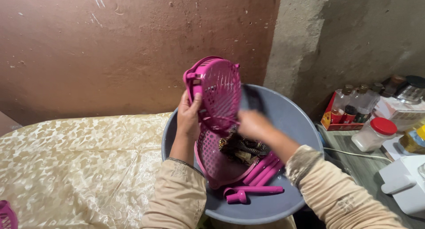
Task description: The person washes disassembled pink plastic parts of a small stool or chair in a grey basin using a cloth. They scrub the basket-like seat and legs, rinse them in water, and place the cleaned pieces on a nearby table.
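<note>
Landmark: large round grey plastic tub (pixel 290 118). Left hand (pixel 189 117), above tub's left rim, fingers closed on edge of upright pink perforated plastic basket (pixel 215 92). Right hand (pixel 252 124), over tub centre, blurred; grip cannot be told. Inside tub: second pink perforated basket (pixel 217 160), dark patterned cloth (pixel 242 148), pink plastic tubes (pixel 261 176). Right of tub: red-lidded clear jar (pixel 375 134) w/ small bottles (pixel 354 103). Left of tub: gold floral cloth (pixel 79 167).

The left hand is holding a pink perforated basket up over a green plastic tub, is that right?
Not quite: the tub is grey-blue, not green, as the head view shows. The left hand does hold the pink perforated basket up over it.
</note>
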